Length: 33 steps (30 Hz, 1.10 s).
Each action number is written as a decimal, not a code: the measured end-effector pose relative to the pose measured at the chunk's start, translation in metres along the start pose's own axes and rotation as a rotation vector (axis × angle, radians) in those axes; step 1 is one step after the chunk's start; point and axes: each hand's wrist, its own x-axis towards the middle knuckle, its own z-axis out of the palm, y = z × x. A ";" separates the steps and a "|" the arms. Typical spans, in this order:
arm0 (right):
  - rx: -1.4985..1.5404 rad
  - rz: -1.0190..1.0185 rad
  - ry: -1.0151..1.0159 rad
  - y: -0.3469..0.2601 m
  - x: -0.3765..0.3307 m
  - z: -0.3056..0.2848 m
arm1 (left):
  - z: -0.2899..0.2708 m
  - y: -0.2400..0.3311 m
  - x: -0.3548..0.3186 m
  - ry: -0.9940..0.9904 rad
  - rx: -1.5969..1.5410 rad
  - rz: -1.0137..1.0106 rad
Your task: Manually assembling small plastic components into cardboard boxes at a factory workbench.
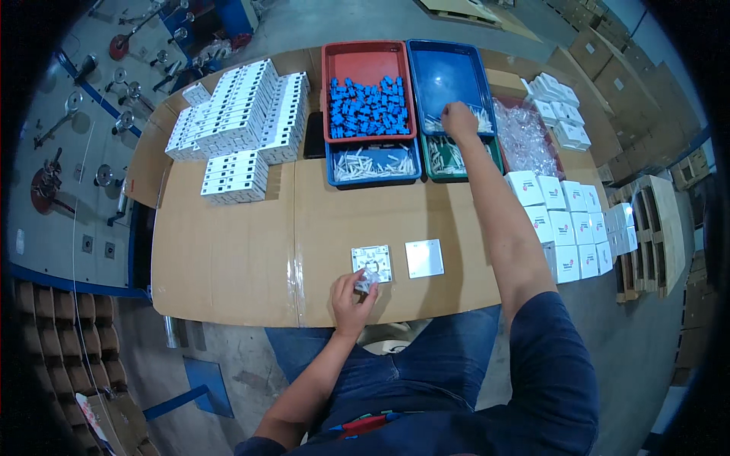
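Observation:
My left hand [351, 305] is at the near edge of the table, its thumb and fingers closed on a small clear plastic bag [367, 283]. Just beyond it lies a square white plate with openings [378, 258], partly covered by the hand and bag. A smooth white square cover [424, 259] rests to its right. My right hand [459, 121] reaches over the near end of a blue tray [450, 72], above small pale pieces [484, 120] in it. Its fingers are curled in; anything between them is hidden.
A red tray [366, 57] holds many blue parts. Trays of white plugs [374, 166] and green-lined plugs [449, 158] stand before them. Clear bags [525, 140] fill a box. White module stacks [239, 114] stand left, small white boxes [563, 228] right.

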 end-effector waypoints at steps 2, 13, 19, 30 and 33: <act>-0.057 0.021 -0.076 0.000 0.005 0.009 | 0.000 -0.001 0.000 -0.004 0.005 0.002; -0.010 0.029 -0.027 -0.004 0.010 -0.005 | -0.001 0.000 0.001 -0.019 0.026 0.011; 0.196 0.130 0.096 -0.018 -0.007 -0.042 | -0.003 0.000 -0.002 0.004 -0.017 -0.004; 0.934 0.168 -0.271 -0.048 -0.211 -0.087 | -0.006 0.006 0.006 0.022 -0.037 -0.009; 1.094 0.222 -0.425 -0.061 -0.283 -0.088 | -0.005 0.007 0.008 0.022 -0.067 0.007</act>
